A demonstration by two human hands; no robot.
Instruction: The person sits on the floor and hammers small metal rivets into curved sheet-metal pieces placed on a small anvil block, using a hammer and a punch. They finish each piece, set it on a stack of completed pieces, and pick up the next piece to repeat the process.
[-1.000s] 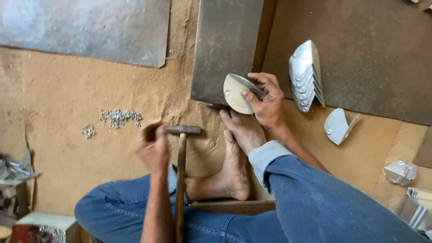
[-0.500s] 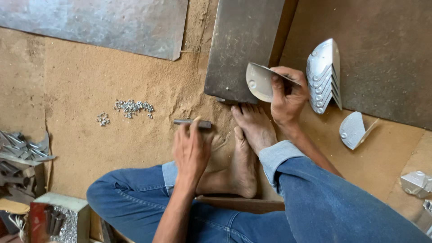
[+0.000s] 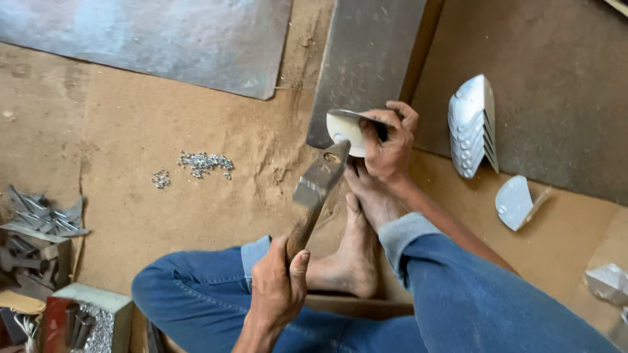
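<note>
The left hand [image 3: 278, 287] is gripping the wooden handle of a hammer [image 3: 315, 191], fingers wrapped tight near the handle's lower end, and the metal head is tilting up and away from it toward the right hand [image 3: 387, 145]. The right hand is pinching a curved pale metal piece [image 3: 345, 129], thumb and fingers closed over its right edge, while the piece is resting against the near end of a long grey steel block [image 3: 366, 59] that is running away beyond the fingers. The hammer head is hovering just beside the piece, on its near left; whether it is touching cannot be told. Just below the right wrist, a bare foot [image 3: 356, 242] is lying on the sandy floor between the two hands. Well out to the right of the right hand a stack of similar curved pieces [image 3: 472, 124] is standing on edge. Far to the left of the hammer, a small heap of rivets [image 3: 203, 163] is lying scattered.
</note>
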